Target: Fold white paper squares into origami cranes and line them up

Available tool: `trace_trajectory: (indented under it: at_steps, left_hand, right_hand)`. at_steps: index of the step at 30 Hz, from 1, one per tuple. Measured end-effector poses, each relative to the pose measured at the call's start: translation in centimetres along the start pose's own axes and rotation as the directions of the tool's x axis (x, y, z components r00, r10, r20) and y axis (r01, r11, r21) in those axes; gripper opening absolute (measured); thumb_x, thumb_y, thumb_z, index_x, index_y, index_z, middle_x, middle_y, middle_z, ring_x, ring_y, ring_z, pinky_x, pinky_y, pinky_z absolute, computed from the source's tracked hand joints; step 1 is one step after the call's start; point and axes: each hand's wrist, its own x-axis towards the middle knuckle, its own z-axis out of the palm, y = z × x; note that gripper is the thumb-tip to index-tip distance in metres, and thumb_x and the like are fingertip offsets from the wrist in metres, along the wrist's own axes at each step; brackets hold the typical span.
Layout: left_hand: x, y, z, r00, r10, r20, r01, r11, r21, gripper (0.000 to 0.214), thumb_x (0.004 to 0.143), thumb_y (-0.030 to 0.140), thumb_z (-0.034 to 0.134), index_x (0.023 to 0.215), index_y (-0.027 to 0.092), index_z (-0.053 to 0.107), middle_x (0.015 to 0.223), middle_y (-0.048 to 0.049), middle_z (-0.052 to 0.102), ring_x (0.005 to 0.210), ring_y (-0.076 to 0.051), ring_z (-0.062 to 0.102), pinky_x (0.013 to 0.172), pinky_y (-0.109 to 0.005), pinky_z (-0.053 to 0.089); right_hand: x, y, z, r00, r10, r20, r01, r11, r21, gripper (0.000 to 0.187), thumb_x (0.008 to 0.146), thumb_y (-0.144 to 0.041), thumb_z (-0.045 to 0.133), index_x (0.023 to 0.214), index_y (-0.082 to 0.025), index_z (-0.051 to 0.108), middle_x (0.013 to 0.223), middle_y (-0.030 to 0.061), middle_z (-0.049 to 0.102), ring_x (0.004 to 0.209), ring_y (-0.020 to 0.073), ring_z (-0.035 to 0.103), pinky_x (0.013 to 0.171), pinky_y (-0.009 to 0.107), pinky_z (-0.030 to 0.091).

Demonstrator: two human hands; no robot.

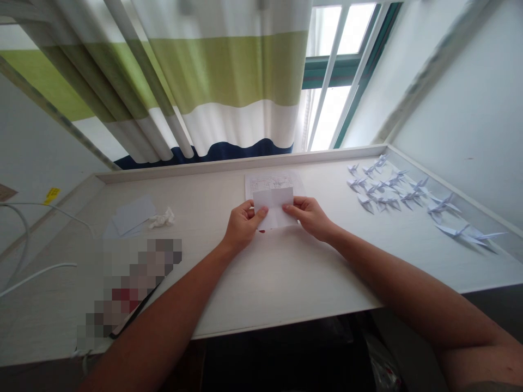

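Between my two hands is a small white sheet of paper [274, 202] with a crease down its middle and its top part folded or bent. My left hand [245, 223] pinches its left edge, thumb on the face toward me. On the right edge my right hand [308, 216] grips it the same way, thumb in front. Behind it, a printed sheet [250, 185] with rows of text lies on the desk, partly hidden by the held paper. A small reddish spot [262, 231] shows just below the held paper.
Several folded paper cranes [379, 188] stand at the right of the white desk [294, 288]. At the left lie loose white sheets [133, 213], a crumpled tissue [162, 218] and a blurred-out object [131, 294]. White cables [44, 272] run along the left side. A striped curtain [229, 71] hangs behind.
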Motion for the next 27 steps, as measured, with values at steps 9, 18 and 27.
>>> trace_trajectory:
  at_steps: [9,18,27]
  left_hand:
    - [0.0,1.8,-1.0,0.990,-0.086,0.110,0.103,0.981,-0.162,0.035,0.085,0.047,0.062,0.088,0.014,0.072,0.087,-0.0114,0.076,0.079,-0.026,0.078,0.061,-0.035,0.064]
    - [-0.1,0.5,-0.8,0.990,0.091,0.105,-0.108,0.979,0.174,0.038,0.087,0.036,0.075,0.114,0.021,0.051,0.072,0.0022,0.071,0.062,-0.013,0.064,0.058,-0.024,0.051]
    - [-0.3,0.3,0.3,0.992,0.087,0.096,-0.093,0.994,0.062,0.046,0.082,0.045,0.083,0.108,0.021,0.055,0.079,0.0002,0.072,0.066,-0.013,0.063,0.063,-0.025,0.049]
  right_hand:
    - [0.1,-0.7,-0.9,1.000,0.009,0.021,-0.011,0.995,0.100,0.023,0.084,-0.038,0.071,0.080,-0.016,0.078,0.083,0.0085,0.075,0.078,0.0213,0.071,0.078,0.039,0.061]
    - [0.1,-0.6,-0.9,0.998,-0.059,0.010,0.060,0.976,-0.211,0.041,0.074,-0.046,0.090,0.099,-0.021,0.069,0.088,0.0033,0.078,0.078,0.0183,0.069,0.070,0.031,0.052]
    - [-0.2,-0.2,0.2,0.992,0.016,0.128,-0.006,0.997,-0.079,0.042,0.080,-0.055,0.087,0.084,-0.017,0.071,0.081,0.0040,0.075,0.071,0.0158,0.066,0.063,0.029,0.049]
